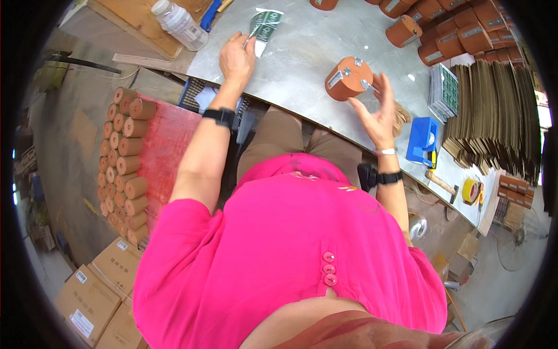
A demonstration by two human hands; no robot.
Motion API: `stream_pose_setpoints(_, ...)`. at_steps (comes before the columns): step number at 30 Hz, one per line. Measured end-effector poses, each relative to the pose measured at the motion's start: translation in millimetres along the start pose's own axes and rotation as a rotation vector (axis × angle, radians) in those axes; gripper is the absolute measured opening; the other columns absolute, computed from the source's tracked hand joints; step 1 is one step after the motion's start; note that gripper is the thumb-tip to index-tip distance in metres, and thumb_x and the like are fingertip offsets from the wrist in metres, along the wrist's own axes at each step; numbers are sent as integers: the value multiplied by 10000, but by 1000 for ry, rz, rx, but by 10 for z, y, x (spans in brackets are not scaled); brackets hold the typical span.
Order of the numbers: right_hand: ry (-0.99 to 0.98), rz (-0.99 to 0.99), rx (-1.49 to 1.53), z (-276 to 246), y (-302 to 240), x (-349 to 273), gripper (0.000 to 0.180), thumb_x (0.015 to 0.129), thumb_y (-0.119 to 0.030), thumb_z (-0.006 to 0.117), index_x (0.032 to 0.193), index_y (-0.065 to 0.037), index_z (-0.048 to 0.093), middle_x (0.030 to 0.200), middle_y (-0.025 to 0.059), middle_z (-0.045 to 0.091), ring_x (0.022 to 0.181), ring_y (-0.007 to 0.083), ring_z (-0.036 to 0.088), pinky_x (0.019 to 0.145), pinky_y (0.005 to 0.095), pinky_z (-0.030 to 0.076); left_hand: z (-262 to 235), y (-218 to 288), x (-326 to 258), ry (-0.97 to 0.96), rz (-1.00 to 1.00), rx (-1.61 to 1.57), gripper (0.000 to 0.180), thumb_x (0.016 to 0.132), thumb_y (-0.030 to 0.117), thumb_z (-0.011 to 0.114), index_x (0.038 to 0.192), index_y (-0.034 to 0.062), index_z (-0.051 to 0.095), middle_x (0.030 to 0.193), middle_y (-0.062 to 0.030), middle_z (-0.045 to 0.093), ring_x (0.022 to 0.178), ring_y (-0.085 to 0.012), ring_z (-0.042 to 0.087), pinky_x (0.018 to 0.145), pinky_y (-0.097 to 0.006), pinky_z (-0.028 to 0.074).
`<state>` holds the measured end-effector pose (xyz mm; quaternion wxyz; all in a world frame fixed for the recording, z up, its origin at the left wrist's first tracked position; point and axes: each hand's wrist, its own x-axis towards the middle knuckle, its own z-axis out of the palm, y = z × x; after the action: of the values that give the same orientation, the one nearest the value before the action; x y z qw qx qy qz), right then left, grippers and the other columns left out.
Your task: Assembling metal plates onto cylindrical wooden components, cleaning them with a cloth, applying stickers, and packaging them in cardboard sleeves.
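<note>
My left hand (pixel 237 60) is over the far left of the metal worktable, its fingers closed at the near left edge of a green and white label sheet (pixel 266 28). To the right, a round terracotta-coloured block (pixel 344 81) stands on the table, with metal clips on its top and a pale label on its side. My right hand (pixel 379 113) is close by its right side, thumb and fingers spread, holding nothing. Whether the thumb tip touches the block, I cannot tell.
Stacked terracotta blocks (pixel 447 43) fill the far right, near a stack of cardboard sheets (pixel 491 110) and a pack of green labels (pixel 443 93). A blue tape dispenser (pixel 422 141), a hammer (pixel 442 182) and yellow tape (pixel 471 190) lie nearer. A clear plastic jar (pixel 180 26) stands left.
</note>
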<state>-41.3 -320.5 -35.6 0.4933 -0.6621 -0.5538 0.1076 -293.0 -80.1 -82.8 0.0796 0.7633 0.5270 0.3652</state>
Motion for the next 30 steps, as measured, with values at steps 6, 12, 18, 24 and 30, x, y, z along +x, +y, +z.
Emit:
stream_pose_setpoints(6, 106, -12, 216, 100, -933, 93, 542, 846, -130, 759, 1304, 26, 514, 1171, 131, 636, 1073, 197, 615, 894, 321, 488, -561, 1038, -434, 59, 55, -714, 336, 865, 191, 730, 1150, 15, 700, 1173, -208, 670, 1078, -313, 652, 924, -381, 502)
stream_pose_setpoints(12, 48, 103, 531, 252, -1070, 199, 143, 951, -93, 638, 1036, 20, 617, 847, 18, 658, 748, 47, 561, 637, 220, 461, -1046, 1510, -571, -326, -107, -1278, 484, 886, 37, 694, 1330, -62, 531, 1224, -173, 627, 1117, -211, 613, 963, -325, 491)
stream_pose_setpoints(18, -114, 70, 507, 115, -1140, 147, 108, 978, -88, 593, 990, 17, 617, 764, -29, 612, 704, 11, 511, 583, 201, 419, -1162, 1351, -523, -835, -540, -1714, 260, 887, 35, 682, 1144, 19, 641, 1080, -68, 702, 976, -132, 661, 881, -298, 527)
stream_pose_setpoints(24, 323, -383, -168, 67, -1195, 184, 271, 762, -134, 793, 983, -63, 652, 974, 72, 656, 926, 235, 592, 776, 359, 430, -1143, 1423, -589, -668, -492, -1650, 215, 888, 47, 692, 1101, 36, 668, 1047, -51, 713, 949, -115, 662, 862, -284, 525)
stream_pose_setpoints(30, 189, -430, -309, 60, -1178, 158, 276, 737, -190, 789, 976, -101, 684, 1021, 25, 657, 1013, 262, 571, 862, 392, 368, -1188, 1504, -542, -704, -472, -1611, 215, 880, 63, 709, 1089, 30, 671, 1037, -62, 713, 948, -122, 663, 853, -289, 528)
